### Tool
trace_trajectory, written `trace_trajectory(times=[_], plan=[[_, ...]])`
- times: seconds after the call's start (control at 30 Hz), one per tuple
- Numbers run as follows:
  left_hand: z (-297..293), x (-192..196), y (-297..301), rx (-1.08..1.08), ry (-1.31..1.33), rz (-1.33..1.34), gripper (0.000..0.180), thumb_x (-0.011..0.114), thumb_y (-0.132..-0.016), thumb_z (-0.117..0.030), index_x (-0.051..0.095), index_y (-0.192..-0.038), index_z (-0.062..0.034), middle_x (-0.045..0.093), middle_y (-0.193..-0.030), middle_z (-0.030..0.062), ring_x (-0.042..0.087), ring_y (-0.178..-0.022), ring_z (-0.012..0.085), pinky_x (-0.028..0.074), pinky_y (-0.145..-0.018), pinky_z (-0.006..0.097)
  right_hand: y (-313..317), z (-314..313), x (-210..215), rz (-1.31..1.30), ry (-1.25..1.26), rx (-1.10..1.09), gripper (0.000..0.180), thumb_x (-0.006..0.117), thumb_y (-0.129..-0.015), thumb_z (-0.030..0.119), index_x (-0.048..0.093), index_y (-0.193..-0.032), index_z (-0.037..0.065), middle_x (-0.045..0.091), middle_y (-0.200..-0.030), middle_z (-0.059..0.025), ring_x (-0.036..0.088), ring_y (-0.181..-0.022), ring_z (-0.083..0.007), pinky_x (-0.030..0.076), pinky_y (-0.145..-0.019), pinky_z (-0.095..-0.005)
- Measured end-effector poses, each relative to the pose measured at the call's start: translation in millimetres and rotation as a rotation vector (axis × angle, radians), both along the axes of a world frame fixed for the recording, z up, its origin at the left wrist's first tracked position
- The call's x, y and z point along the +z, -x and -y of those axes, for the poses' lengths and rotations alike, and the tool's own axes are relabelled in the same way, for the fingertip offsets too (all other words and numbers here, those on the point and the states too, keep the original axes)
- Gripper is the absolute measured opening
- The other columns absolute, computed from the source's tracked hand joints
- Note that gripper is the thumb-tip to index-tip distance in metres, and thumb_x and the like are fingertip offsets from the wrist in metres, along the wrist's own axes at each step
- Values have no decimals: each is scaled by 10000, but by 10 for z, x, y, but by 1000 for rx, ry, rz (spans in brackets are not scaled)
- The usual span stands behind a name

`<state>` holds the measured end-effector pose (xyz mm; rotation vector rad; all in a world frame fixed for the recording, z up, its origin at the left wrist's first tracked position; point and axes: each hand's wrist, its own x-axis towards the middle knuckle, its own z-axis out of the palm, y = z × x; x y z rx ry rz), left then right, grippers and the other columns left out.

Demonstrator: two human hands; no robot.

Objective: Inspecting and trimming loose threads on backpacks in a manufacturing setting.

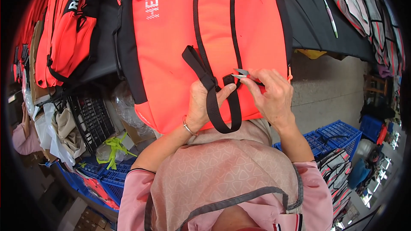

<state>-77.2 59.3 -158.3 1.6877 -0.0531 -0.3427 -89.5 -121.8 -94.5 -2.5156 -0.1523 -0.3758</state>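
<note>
A bright coral-red bag with black side panels and white lettering lies in front of me, its lower end at my lap. My left hand is closed on a black webbing strap near the bag's lower middle, its thumb pressed beside the strap's buckle area. The strap hangs in a loop below that hand. In my right hand is a pair of thread snips, pinched between thumb and fingers. The metal blades point left, apart at the tips, close to the strap end above my left thumb. Fine thread is too small to make out.
Another red bag stands on the black-covered table at the left. A toothbrush lies on the table at the right, near stacked grey pieces. Blue crates stand right of me; a black crate and yellow-green strips are at the left.
</note>
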Motion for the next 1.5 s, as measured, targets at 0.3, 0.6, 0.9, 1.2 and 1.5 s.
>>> trace_trajectory(times=[0.3,0.6,0.9,1.2,1.5], plan=[[5,59,-64,5,149,-87,188,809,-821,-121,684,-841,18,592,-613,-42,465,-537,25,366,-463,243,-37,-44,-113,-108,-265,-42,205,790,-804,142,662,-911,24,645,-699,-53,620,-643,-204,469,-563,-327],[-8,226,-111,5,376,-313,150,750,-855,-27,667,-956,47,705,-855,55,678,-746,111,593,-656,281,-133,267,235,-374,-1227,98,324,730,-836,32,597,-1125,-28,648,-913,-24,593,-742,-92,503,-659,-235],[-27,161,-92,-62,383,-237,187,723,-867,-13,671,-1046,9,703,-968,37,662,-870,106,553,-759,257,-159,-100,-78,-133,-243,189,385,721,-660,-101,684,-1019,33,617,-861,-99,650,-772,-223,537,-672,-316],[-58,21,0,-16,172,-19,64,701,-878,-27,645,-883,3,506,-652,-44,456,-596,44,389,-510,255,-195,-89,-135,-118,-320,248,203,629,-693,-100,619,-848,31,565,-802,-89,614,-649,-265,475,-546,-345],[6,95,-67,12,280,-286,177,717,-903,-118,603,-890,17,553,-720,-21,609,-660,81,625,-682,295,179,228,315,-310,-437,330,218,650,-678,-107,672,-861,8,639,-828,-103,624,-726,-223,494,-623,-310]])
